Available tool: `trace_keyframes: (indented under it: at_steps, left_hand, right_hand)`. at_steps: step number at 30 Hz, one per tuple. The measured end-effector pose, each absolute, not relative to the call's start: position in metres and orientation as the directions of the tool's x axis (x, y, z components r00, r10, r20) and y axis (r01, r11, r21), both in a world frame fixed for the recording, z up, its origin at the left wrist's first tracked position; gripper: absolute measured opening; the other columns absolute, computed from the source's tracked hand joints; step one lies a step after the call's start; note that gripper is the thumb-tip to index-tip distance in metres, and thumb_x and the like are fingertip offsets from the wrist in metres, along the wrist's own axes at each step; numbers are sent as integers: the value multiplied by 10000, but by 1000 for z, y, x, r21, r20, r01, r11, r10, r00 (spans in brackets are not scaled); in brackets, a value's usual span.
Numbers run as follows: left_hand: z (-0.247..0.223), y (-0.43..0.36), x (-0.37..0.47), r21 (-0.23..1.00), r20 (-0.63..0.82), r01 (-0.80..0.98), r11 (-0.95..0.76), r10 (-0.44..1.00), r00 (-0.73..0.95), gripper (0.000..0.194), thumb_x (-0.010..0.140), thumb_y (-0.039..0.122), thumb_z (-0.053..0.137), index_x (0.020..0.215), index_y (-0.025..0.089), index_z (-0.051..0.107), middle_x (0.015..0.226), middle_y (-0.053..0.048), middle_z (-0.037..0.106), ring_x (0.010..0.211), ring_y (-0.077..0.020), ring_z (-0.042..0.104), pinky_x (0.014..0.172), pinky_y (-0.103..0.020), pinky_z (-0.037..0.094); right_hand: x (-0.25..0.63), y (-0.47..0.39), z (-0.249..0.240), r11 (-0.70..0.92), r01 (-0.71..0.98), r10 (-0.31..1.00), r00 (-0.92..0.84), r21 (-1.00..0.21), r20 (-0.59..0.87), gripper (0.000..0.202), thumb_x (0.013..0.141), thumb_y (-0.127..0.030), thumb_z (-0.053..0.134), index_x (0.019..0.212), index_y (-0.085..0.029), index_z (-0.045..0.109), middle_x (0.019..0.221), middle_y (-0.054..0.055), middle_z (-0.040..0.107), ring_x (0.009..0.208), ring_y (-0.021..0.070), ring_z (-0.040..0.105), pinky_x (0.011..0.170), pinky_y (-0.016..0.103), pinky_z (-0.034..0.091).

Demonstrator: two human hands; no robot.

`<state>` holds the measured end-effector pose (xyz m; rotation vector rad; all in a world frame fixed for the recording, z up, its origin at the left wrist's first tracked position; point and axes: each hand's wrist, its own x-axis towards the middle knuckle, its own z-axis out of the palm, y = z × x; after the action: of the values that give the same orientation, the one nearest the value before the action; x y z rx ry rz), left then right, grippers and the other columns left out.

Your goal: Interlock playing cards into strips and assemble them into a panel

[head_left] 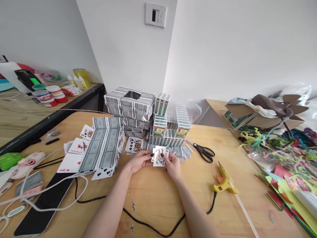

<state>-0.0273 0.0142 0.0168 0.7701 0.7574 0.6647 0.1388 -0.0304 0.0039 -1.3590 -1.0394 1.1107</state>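
Several face-up playing cards (pixel 158 157) are held between my two hands over the middle of the table. My left hand (pixel 141 161) pinches them at their left side, and my right hand (pixel 172 165) grips them from the right with its thumb on top. Just beyond lie loose cards (pixel 178 151), backs up, and a face-up pile of cards (pixel 135 144). To the left stands a folded structure made of joined cards (pixel 101 142). Behind the hands, boxes of playing cards (pixel 170 129) are stacked beside card-built boxes (pixel 131 109) piled on one another.
Black scissors (pixel 204 152) and a yellow glue gun (pixel 224 183) lie to the right; its black cord (pixel 148 228) runs under my forearms. A dark phone-like slab (pixel 47 205) and white cables are at left. Coloured paper (pixel 287 185) and pipe cleaners (pixel 272 145) crowd the right edge.
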Motion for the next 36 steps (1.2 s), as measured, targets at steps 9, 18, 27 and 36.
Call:
trace_keyframes:
  at_steps: [9, 18, 27, 36]
  left_hand:
    - [17, 13, -16, 866, -322, -209, 455, 826, 462, 303, 573, 286, 742, 807, 117, 650, 852, -79, 682, 778, -177, 626, 772, -318, 480]
    - [12, 13, -13, 886, -344, -168, 433, 855, 388, 313, 519, 324, 754, 716, 110, 638, 717, -53, 664, 697, -165, 610, 737, -321, 471]
    - [16, 13, -11, 877, -385, -150, 456, 856, 345, 309, 445, 304, 781, 606, 109, 604, 610, -16, 623, 583, -128, 570, 668, -298, 465]
    - [13, 13, -10, 885, -396, -122, 449, 864, 310, 291, 456, 299, 763, 574, 120, 567, 586, 2, 597, 570, -120, 553, 628, -281, 468]
  right_hand:
    - [136, -32, -3, -57, 151, 955, 297, -987, -10, 389, 677, -567, 529, 589, -192, 477, 381, -57, 405, 356, 88, 352, 358, 204, 245]
    - [137, -31, -3, -71, 78, 973, 224, -994, -52, 373, 697, -539, 537, 589, -210, 399, 378, -74, 387, 321, 83, 347, 331, 202, 246]
    - [138, -32, 2, -64, -13, 985, 159, -998, -65, 386, 666, -526, 581, 581, -214, 370, 370, -88, 370, 299, 73, 330, 307, 198, 230]
    - [139, -30, 2, -61, -14, 986, 152, -998, -62, 397, 660, -521, 592, 586, -211, 354, 397, -91, 363, 311, 61, 312, 305, 194, 221]
